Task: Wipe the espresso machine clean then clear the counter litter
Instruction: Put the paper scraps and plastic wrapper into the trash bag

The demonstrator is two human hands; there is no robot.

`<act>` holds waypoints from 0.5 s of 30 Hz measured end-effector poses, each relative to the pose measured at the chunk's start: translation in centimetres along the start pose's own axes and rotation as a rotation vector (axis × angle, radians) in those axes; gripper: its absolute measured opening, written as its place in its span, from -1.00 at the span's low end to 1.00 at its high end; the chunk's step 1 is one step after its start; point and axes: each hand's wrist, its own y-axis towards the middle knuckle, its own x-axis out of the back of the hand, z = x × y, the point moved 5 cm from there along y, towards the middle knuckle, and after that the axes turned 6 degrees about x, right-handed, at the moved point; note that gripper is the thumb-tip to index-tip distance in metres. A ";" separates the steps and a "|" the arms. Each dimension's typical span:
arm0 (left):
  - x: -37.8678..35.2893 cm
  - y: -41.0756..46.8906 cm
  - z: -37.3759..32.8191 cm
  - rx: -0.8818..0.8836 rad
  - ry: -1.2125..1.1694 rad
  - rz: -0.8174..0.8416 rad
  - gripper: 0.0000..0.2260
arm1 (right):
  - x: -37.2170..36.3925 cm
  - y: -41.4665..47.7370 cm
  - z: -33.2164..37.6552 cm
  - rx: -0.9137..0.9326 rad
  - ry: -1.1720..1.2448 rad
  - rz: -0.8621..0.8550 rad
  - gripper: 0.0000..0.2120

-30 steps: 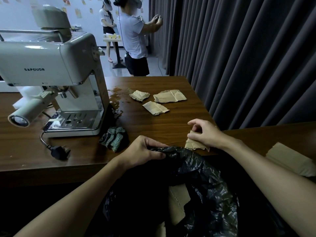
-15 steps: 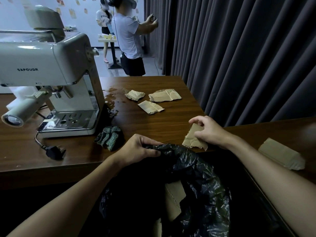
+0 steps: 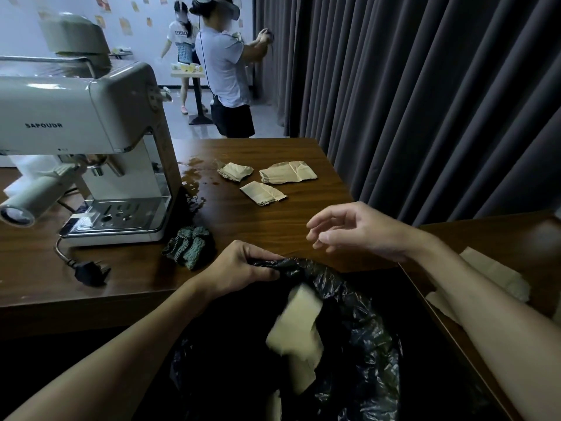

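Observation:
My left hand (image 3: 243,267) grips the rim of a black rubbish bag (image 3: 358,344) at the counter's front edge. A tan paper scrap (image 3: 299,323) is blurred in the bag's mouth, with more paper below it. My right hand (image 3: 355,229) hovers above the bag, fingers loosely spread and holding nothing. Three crumpled tan papers (image 3: 287,176) lie on the brown counter (image 3: 267,220) further back. The cream espresso machine (image 3: 88,141) stands at the left, and a green knitted cloth (image 3: 189,246) lies by its base.
A black plug on a cord (image 3: 91,273) lies in front of the machine. Spilled liquid (image 3: 194,174) wets the counter beside it. More tan paper (image 3: 491,278) sits on a second counter at the right. Dark curtains hang behind. Two people stand in the background.
My right hand lifted a tan paper scrap from the counter's edge and let it go; the scrap now falls into the bag. My left hand stays on the bag's rim.

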 end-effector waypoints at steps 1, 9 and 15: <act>0.0 -0.1 -0.1 0.003 -0.008 0.002 -0.75 | 0.2 0.7 -0.3 0.004 -0.054 -0.051 -0.75; 0.0 -0.1 -0.1 -0.007 -0.031 -0.003 -0.75 | -0.7 9.3 -3.1 -0.050 -0.390 -0.183 -0.54; 0.1 0.2 0.4 0.014 -0.013 -0.006 -0.76 | -1.8 14.3 -4.6 -0.125 -0.591 -0.124 -0.31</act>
